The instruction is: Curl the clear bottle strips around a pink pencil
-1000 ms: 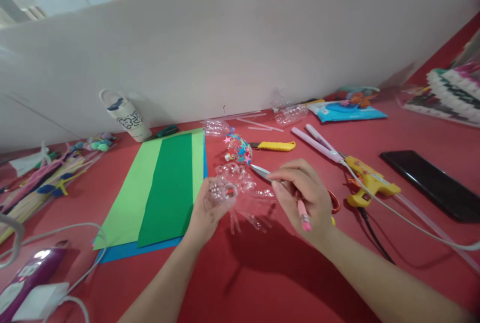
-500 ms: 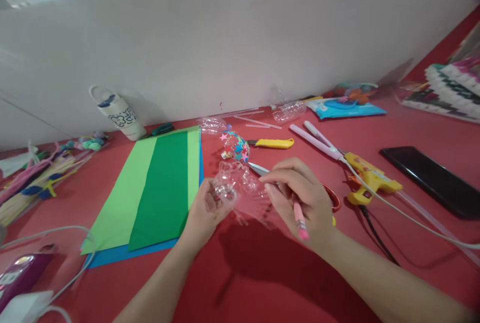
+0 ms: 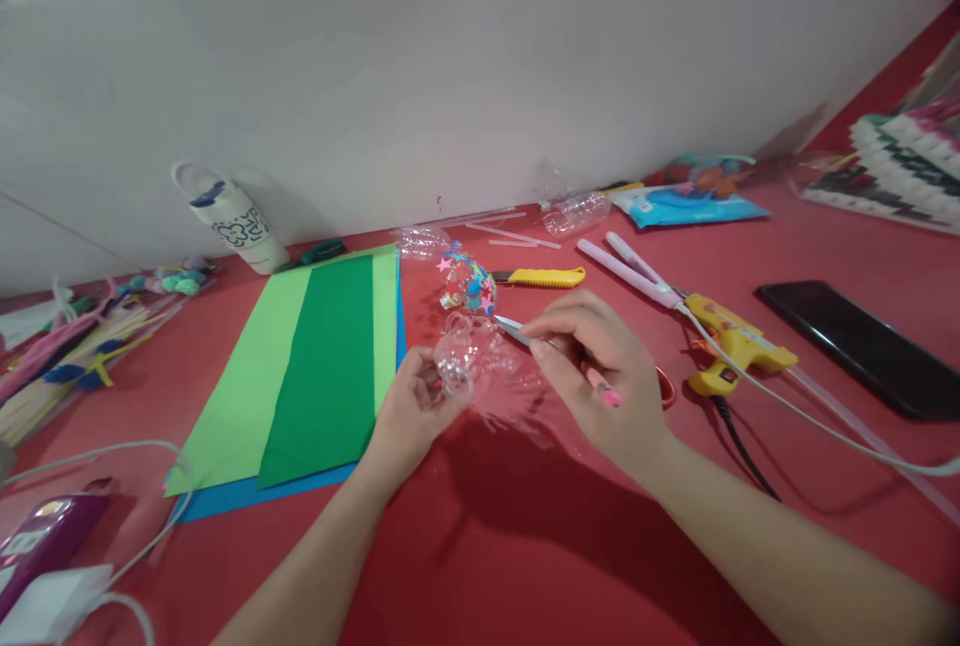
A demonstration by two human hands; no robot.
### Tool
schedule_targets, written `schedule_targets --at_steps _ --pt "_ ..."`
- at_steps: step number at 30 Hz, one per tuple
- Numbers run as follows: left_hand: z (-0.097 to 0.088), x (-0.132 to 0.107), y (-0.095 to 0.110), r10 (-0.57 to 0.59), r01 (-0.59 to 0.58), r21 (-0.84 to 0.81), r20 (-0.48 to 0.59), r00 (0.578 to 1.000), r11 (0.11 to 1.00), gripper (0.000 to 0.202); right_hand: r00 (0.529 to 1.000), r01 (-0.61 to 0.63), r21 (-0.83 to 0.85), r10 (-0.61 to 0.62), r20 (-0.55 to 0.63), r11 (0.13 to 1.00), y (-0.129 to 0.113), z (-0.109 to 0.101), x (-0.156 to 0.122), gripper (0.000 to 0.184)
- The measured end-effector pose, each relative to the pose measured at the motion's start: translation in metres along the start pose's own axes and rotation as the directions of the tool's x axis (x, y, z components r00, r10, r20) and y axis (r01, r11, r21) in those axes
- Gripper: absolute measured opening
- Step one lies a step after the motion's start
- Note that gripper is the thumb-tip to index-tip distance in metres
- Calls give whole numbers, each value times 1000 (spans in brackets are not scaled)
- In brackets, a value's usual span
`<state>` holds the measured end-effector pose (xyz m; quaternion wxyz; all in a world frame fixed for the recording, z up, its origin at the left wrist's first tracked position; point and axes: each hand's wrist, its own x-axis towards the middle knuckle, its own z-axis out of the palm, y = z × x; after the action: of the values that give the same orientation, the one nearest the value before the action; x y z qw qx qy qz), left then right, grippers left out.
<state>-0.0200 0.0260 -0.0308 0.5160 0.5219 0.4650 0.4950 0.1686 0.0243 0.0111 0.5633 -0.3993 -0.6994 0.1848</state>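
Note:
My left hand (image 3: 411, 412) is closed around the neck of a clear cut plastic bottle piece (image 3: 469, 358) whose sliced strips fan out over the red table (image 3: 525, 546). My right hand (image 3: 600, 376) is closed on a pink pencil (image 3: 604, 392), its fingertips at one of the clear strips. The metal blades of scissors (image 3: 512, 328) poke out from beneath my right hand. A clear bottle piece covered with coloured star stickers (image 3: 468, 284) stands just behind.
Green and blue paper sheets (image 3: 322, 366) lie left of my hands. A yellow utility knife (image 3: 538, 277), a pink hair straightener (image 3: 630, 274), a yellow glue gun (image 3: 731, 351) and a black phone (image 3: 862, 346) lie to the right. A white divider wall (image 3: 450, 76) stands behind.
My right hand has shifted a little up and away, and the pencil now tilts flatter in it. The left hand still grips the bottle piece. The view has drifted slightly.

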Motion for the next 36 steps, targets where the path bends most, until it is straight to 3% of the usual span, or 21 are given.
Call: schedule_targets --at_steps 5,11,14,21,26,28,31,34,36 --pt "-2 5 -3 18 -18 -5 -77 997 1000 32 998 -66 17 66 -11 998 4 -2 2 15" --pt "-2 7 0 50 -41 50 -203 978 998 30 972 -225 238 202 117 945 16 -1 2 12" --pt "-2 7 1 41 -24 72 -236 971 997 30 953 -287 235 253 164 929 16 0 4 11" --pt "-5 7 -4 82 -47 150 -239 967 988 29 967 -195 -43 200 158 980 11 2 6 10" --pt "-7 6 -6 125 -66 247 -231 965 967 28 989 5 -205 26 147 979 13 0 6 9" --pt "-6 6 -6 124 -56 289 -223 967 956 28 987 28 -204 5 158 979 13 -1 5 11" --pt "-4 3 -4 99 -33 328 -186 978 944 29 968 -126 -129 150 200 984 11 -1 6 10" --pt "-2 -1 -3 91 -31 398 -133 987 917 29 901 -348 -36 345 264 937 10 -1 7 12" --pt "-1 -4 -1 104 -45 485 -96 990 873 29 861 -442 45 409 301 896 10 -1 8 12"
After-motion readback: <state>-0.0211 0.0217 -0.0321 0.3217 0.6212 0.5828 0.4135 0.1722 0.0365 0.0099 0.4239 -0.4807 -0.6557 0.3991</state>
